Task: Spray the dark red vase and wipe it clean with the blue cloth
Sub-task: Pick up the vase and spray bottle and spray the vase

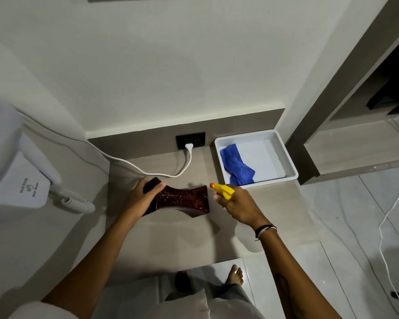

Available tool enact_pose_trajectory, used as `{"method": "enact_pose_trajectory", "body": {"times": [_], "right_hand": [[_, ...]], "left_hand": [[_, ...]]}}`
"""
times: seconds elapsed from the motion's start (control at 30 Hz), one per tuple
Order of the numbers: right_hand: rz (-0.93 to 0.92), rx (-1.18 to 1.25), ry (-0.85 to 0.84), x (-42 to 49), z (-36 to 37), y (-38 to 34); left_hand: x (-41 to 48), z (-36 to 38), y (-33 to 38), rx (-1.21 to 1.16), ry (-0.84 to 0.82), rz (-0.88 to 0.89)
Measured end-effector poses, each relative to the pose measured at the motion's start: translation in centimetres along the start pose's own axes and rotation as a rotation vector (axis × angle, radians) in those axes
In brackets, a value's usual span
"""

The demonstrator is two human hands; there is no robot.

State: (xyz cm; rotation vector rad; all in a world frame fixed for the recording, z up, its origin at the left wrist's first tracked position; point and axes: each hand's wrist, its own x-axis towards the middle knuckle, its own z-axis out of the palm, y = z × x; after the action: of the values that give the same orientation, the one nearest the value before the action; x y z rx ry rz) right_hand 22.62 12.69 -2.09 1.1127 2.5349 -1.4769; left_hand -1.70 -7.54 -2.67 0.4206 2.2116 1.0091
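The dark red vase lies on its side over the beige counter, its waisted body speckled with red. My left hand grips its left end. My right hand holds a spray bottle with a yellow trigger head; the orange nozzle points left at the vase's right end, a short gap away. The bottle's body is hidden under my hand. The blue cloth lies crumpled in a white tray behind and to the right of my right hand.
A white wall-mounted hair dryer with a coiled cord hangs at the left. Its white cable runs across the counter's back to a black socket. A shelf unit stands at the right. Another white cable trails over the tiled floor.
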Motion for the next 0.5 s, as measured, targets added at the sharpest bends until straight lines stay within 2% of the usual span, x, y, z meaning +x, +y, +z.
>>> {"method": "enact_pose_trajectory", "body": {"times": [0.1, 0.2, 0.3, 0.37, 0.5], "right_hand": [[-0.089, -0.053, -0.017, -0.3, 0.8, -0.3], [-0.211, -0.038, -0.115, -0.6, 1.8, -1.5], [-0.271, -0.033, -0.153, -0.3, 2.9, -3.3], [-0.231, -0.086, -0.177, 0.3, 3.6, -3.8], [0.030, -0.281, -0.140, 0.7, 4.2, -2.2]], "left_hand": [[-0.2, 0.0, -0.2, 0.001, -0.057, 0.073], [-0.5, -0.4, -1.0, 0.060, -0.144, 0.093], [-1.0, -0.4, -1.2, 0.132, -0.155, 0.153], [-1.0, -0.2, -1.0, 0.165, -0.100, 0.183], [-0.7, -0.3, -0.9, 0.224, -0.047, 0.273]]}}
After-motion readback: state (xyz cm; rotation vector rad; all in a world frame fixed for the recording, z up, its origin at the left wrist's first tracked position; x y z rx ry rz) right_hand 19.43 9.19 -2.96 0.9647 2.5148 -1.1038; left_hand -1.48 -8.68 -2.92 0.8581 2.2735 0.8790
